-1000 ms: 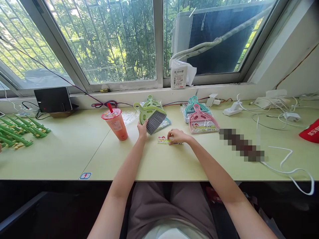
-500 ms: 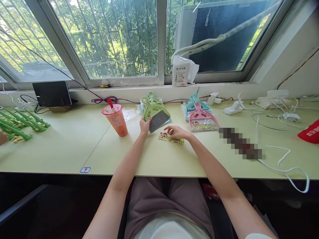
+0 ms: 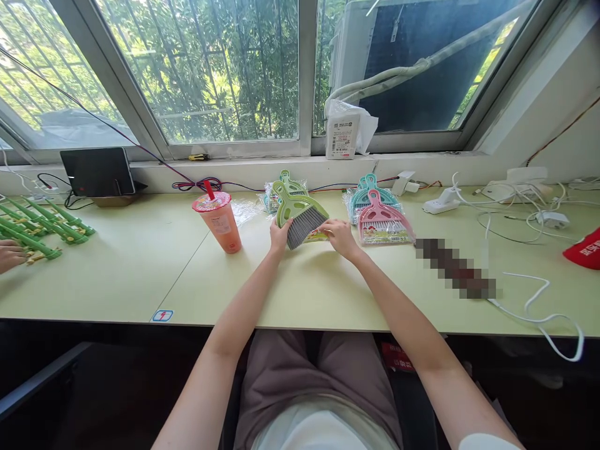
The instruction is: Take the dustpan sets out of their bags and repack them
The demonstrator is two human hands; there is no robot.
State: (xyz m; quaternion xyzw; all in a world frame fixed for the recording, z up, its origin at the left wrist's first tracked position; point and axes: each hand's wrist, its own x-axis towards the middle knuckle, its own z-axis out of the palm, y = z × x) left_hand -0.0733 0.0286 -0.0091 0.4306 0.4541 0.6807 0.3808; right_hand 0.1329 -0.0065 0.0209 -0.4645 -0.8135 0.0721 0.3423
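My left hand (image 3: 280, 235) grips a green mini dustpan with a grey-bristled brush (image 3: 300, 212), holding it tilted just above the desk. My right hand (image 3: 339, 235) is closed on a small printed paper card (image 3: 317, 235), pressing it up against the bristle end of the brush set. Behind the green set lies another bagged set (image 3: 274, 195). To the right lie a pink dustpan set (image 3: 380, 224) and a teal one (image 3: 370, 191) in clear bags.
An orange drink cup with a red straw (image 3: 219, 219) stands left of my hands. Green plastic pieces (image 3: 32, 231) and another person's hand (image 3: 10, 255) are at far left. White cables and chargers (image 3: 520, 212) spread at right. A tablet (image 3: 97, 171) leans by the window.
My right hand lifted the card off the desk and brought it up to the green brush set. The left hand kept holding the set and shifted slightly right.
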